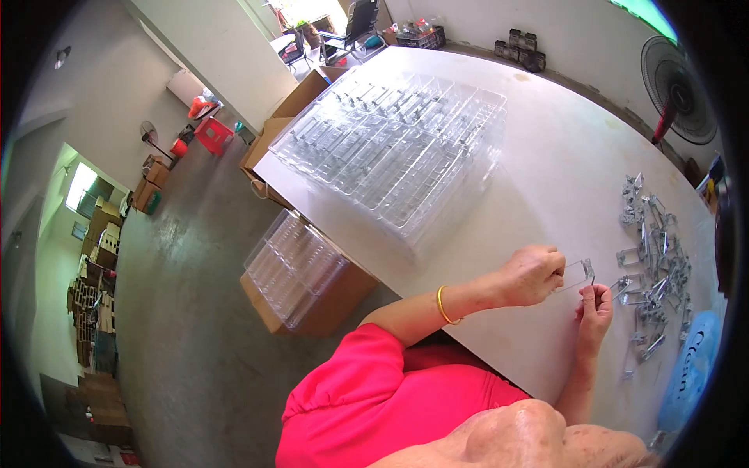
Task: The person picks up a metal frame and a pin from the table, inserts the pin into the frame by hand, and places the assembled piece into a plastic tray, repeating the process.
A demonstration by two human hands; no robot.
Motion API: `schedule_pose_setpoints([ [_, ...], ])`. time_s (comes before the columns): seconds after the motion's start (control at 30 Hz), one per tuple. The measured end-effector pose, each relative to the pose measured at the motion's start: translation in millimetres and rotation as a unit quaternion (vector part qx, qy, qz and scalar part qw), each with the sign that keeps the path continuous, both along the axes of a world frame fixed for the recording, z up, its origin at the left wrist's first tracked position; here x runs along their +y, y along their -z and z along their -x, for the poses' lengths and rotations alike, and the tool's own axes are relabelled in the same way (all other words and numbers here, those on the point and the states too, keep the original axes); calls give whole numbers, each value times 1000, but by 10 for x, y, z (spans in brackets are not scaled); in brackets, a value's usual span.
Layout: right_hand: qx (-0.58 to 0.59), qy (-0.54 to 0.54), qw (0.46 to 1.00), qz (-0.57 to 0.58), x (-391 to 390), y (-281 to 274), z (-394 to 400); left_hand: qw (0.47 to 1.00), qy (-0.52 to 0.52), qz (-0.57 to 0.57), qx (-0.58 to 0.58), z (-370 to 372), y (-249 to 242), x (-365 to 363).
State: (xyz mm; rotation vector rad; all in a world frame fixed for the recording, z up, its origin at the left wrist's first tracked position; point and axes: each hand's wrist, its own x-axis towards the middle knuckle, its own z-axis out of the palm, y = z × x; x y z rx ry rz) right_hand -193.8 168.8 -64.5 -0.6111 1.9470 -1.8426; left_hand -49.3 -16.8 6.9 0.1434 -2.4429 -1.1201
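Over the white table (538, 187), my left hand (534, 275), with a yellow bangle at its wrist, is closed on one end of a thin wire-like metal part (573, 274). Close by on the right, my right hand (595, 303) pinches the small metal part's other side between thumb and fingers. The piece lies between the two hands; its fine details are too small to make out. Beyond my right hand, a loose pile of small metal parts (663, 281) spreads along the table's right side.
Stacked clear plastic trays (390, 148) holding metal parts stand at the table's far left. More clear trays (292, 269) lie on a cardboard box (331, 300) beside the table. A blue bag (690, 370) is at the right edge, a black fan (679, 93) behind.
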Motion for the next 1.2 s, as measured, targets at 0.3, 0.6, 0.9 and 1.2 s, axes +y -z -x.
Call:
schedule_pose_setpoints([
  [0.3, -18, -9, 1000, 16, -6, 30, -16, 970, -182, 143, 73, -1108, -1086, -365],
  [0.6, -7, -10, 1000, 5, -25, 106, 6, 927, -368, 62, -26, -1875, -1454, -1162],
  [0.9, -6, -7, 1000, -6, -4, 98, 12, 915, -381, 76, -109, -1814, -1349, -1502],
  [1.2, -11, -3, 1000, -6, -10, 99, -1, 909, -381, 102, -135, -1769, -1389, -1422],
])
